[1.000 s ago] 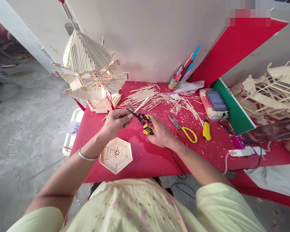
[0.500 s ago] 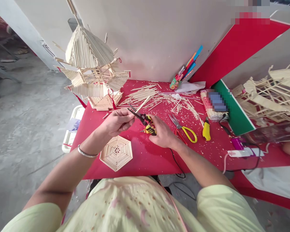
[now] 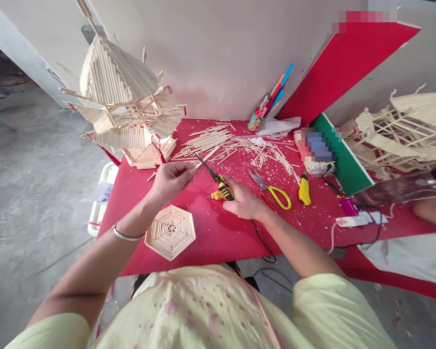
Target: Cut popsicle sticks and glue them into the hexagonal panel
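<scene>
My left hand [image 3: 172,182] pinches the near end of a pale wooden stick [image 3: 212,152] between thumb and fingers. My right hand [image 3: 244,198] is wrapped round the yellow-and-black handles of the cutters [image 3: 225,188]. The stick's long axis slants forward and to the right from my left fingertips; the blades point forward and to the left, so the two cross just beyond those fingertips — whether the edges touch the wood I can't tell. My left hand is the nearer to that crossing; from my right, the stick lies forward and leftward. Nearer me on the red table [image 3: 210,242] lies a hexagonal stick panel [image 3: 170,232]; farther out — loose sticks [image 3: 205,144] and a tiered stick model [image 3: 118,77].
</scene>
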`<state>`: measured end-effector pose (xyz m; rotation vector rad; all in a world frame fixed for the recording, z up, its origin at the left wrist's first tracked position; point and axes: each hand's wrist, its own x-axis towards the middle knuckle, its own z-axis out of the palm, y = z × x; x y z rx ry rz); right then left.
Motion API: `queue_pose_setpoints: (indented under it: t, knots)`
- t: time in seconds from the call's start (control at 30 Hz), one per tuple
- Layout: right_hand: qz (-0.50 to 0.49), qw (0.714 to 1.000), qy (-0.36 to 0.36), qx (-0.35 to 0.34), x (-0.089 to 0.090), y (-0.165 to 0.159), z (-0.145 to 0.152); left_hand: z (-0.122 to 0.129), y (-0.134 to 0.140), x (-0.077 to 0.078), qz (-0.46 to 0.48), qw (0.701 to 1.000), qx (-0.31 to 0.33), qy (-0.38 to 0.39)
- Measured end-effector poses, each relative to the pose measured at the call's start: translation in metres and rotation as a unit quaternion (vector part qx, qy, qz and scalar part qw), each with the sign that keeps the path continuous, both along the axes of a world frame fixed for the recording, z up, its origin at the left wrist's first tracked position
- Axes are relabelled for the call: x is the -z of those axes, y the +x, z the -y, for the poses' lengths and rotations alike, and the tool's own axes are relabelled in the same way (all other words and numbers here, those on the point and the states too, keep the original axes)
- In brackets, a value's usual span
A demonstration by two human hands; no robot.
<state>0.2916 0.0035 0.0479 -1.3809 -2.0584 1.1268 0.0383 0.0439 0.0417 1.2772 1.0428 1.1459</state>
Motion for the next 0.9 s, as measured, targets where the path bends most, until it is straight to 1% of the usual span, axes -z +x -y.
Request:
queue_pose_setpoints:
  t: [0.07, 0.13, 0.17, 0.2, 0.27, 0.33, 0.37, 0.4, 0.47, 0.53, 0.6, 0.67, 0.73, 0.77, 0.83, 0.9]
  knots:
    - [-0.025, 0.999, -0.041, -0.006, -0.002, 0.002, 0.003, -0.002, 0.000, 0.005, 0.015, 0.999, 0.024, 0.014]
    - [-0.092, 0.991, -0.098, -0.016, -0.001, 0.004, 0.006, -0.003, 0.003, 0.006, 0.057, 0.998, 0.039, 0.010]
    - [-0.134, 0.981, -0.137, -0.019, 0.001, 0.004, 0.006, -0.003, 0.004, 0.005, 0.078, 0.996, 0.043, 0.009]
    - [-0.178, 0.967, -0.181, -0.013, 0.004, 0.005, 0.006, -0.002, 0.006, 0.004, 0.094, 0.994, 0.048, 0.012]
    - [-0.264, 0.926, -0.268, 0.013, 0.010, 0.006, 0.003, -0.004, 0.009, 0.002, 0.109, 0.991, 0.065, 0.031]
    - [-0.336, 0.883, -0.325, 0.048, 0.015, 0.008, -0.001, -0.011, 0.011, 0.005, 0.100, 0.991, 0.073, 0.042]
    - [-0.362, 0.865, -0.343, 0.057, 0.016, 0.009, -0.004, -0.017, 0.011, 0.010, 0.084, 0.994, 0.063, 0.039]
    - [-0.381, 0.850, -0.360, 0.053, 0.017, 0.010, -0.007, -0.025, 0.011, 0.016, 0.068, 0.996, 0.039, 0.030]
    - [-0.401, 0.824, -0.399, 0.017, 0.015, 0.012, -0.011, -0.045, 0.010, 0.033, 0.016, 0.999, -0.043, 0.020]
    - [-0.397, 0.805, -0.440, -0.025, 0.013, 0.012, -0.015, -0.063, 0.012, 0.049, -0.056, 0.992, -0.104, 0.039]
    - [-0.386, 0.793, -0.468, -0.048, 0.012, 0.011, -0.017, -0.072, 0.016, 0.056, -0.067, 0.988, -0.118, 0.075]
    - [-0.379, 0.783, -0.490, -0.059, 0.013, 0.007, -0.018, -0.072, 0.023, 0.052, -0.019, 0.993, -0.089, 0.076]
    - [-0.379, 0.773, -0.503, -0.073, 0.015, 0.003, -0.017, -0.064, 0.029, 0.042, 0.035, 0.999, -0.028, 0.027]
    - [-0.381, 0.770, -0.505, -0.083, 0.016, 0.001, -0.015, -0.060, 0.031, 0.037, 0.053, 0.999, -0.008, 0.008]
    - [-0.388, 0.769, -0.497, -0.105, 0.016, -0.001, -0.011, -0.051, 0.031, 0.029, 0.075, 0.997, 0.007, -0.002]
    - [-0.387, 0.782, -0.472, -0.121, 0.012, 0.000, -0.006, -0.045, 0.025, 0.028, 0.082, 0.997, 0.003, 0.005]
